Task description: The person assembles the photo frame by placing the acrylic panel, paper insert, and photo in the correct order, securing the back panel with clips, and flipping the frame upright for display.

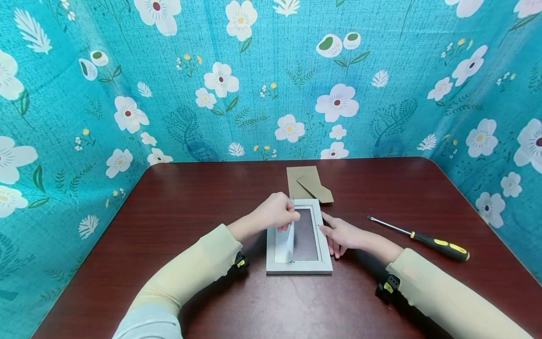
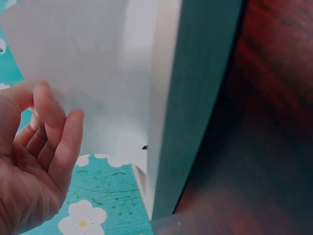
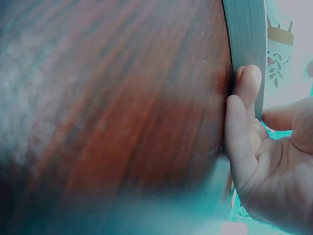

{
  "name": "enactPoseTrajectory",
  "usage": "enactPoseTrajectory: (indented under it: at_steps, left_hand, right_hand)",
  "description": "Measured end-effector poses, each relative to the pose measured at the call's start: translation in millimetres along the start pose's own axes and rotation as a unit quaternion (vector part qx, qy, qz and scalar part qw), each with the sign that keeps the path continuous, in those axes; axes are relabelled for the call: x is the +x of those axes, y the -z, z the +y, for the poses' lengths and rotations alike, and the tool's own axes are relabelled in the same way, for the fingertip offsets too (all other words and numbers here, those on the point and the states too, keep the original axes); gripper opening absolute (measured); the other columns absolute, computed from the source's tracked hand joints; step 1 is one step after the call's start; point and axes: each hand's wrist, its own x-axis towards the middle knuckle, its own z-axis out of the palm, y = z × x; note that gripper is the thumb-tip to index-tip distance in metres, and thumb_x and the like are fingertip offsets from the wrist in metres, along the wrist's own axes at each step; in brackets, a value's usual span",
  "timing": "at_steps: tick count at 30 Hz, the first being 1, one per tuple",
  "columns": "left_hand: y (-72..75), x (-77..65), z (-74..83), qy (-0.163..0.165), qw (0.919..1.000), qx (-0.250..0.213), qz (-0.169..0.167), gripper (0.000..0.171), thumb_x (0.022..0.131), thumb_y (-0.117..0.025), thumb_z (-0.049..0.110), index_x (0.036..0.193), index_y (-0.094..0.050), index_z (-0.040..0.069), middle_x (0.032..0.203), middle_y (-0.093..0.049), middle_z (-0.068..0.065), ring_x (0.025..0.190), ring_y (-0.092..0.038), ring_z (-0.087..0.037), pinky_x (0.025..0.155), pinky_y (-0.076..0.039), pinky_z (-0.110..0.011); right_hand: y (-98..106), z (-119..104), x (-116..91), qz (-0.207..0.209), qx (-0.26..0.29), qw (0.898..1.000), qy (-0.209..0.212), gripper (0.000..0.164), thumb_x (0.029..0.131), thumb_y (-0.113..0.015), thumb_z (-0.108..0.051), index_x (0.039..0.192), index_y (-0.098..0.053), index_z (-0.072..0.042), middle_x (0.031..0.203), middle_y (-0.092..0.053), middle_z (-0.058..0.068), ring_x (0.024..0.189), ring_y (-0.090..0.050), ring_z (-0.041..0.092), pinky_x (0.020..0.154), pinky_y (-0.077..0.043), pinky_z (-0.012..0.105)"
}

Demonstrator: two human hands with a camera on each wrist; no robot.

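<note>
A grey-white picture frame (image 1: 299, 268) lies face down or up on the table, its window showing a dark area on the right. From its left side a white sheet of paper (image 1: 285, 248) curls upward. My left hand (image 1: 277, 210) pinches the edge of that sheet, and the left wrist view shows the sheet (image 2: 98, 58) standing up from the frame's opening. My right hand (image 1: 340, 233) holds the frame's right edge, thumb on top and fingers along the outer side. In the right wrist view the fingertips press on the frame's side (image 3: 245, 34).
Behind the frame lies a brown backing board (image 1: 299, 175) with a stand leg (image 1: 320, 190) on it. A black and yellow screwdriver (image 1: 440, 245) rests to the right of my right hand. A flowered blue cloth (image 1: 262, 94) hangs behind the dark red table (image 1: 203, 188).
</note>
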Motion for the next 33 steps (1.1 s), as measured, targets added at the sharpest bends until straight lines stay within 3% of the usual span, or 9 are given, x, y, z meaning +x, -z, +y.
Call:
enactPoseTrajectory:
  at_steps: [11, 19, 33]
  left_hand:
    - [-13.3, 4.1, -6.2, -0.033, 0.9989, -0.026, -0.021, 0.04, 0.093, -0.056, 0.008, 0.054, -0.061, 0.009, 0.047, -0.058, 0.002, 0.041, -0.057, -0.012, 0.045, -0.048, -0.025]
    - [-24.5, 9.0, -11.4, -0.024, 0.998, -0.054, -0.024, 0.039, 0.093, -0.057, 0.008, 0.054, -0.061, 0.008, 0.047, -0.058, 0.001, 0.04, -0.056, -0.011, 0.045, -0.05, -0.026]
    - [-42.2, 15.4, -4.4, -0.022, 0.9992, 0.002, -0.033, 0.037, 0.091, -0.058, 0.009, 0.054, -0.059, 0.007, 0.047, -0.058, 0.001, 0.038, -0.055, -0.008, 0.041, -0.045, -0.02]
  right_hand:
    - [0.2, -0.4, -0.1, -0.001, -0.006, 1.0, 0.009, 0.06, 0.106, -0.036, -0.012, 0.151, -0.002, 0.006, 0.052, -0.056, 0.011, 0.04, -0.055, 0.02, 0.042, -0.05, 0.038]
    - [0.2, 0.4, 0.4, -0.002, -0.007, 1.0, 0.009, 0.06, 0.106, -0.036, -0.011, 0.152, -0.002, 0.005, 0.052, -0.056, 0.011, 0.04, -0.055, 0.019, 0.041, -0.05, 0.037]
    - [0.1, -0.3, 0.8, -0.001, -0.006, 1.0, 0.005, 0.059, 0.105, -0.036, -0.01, 0.152, -0.002, 0.004, 0.053, -0.057, 0.011, 0.04, -0.055, 0.02, 0.042, -0.05, 0.037]
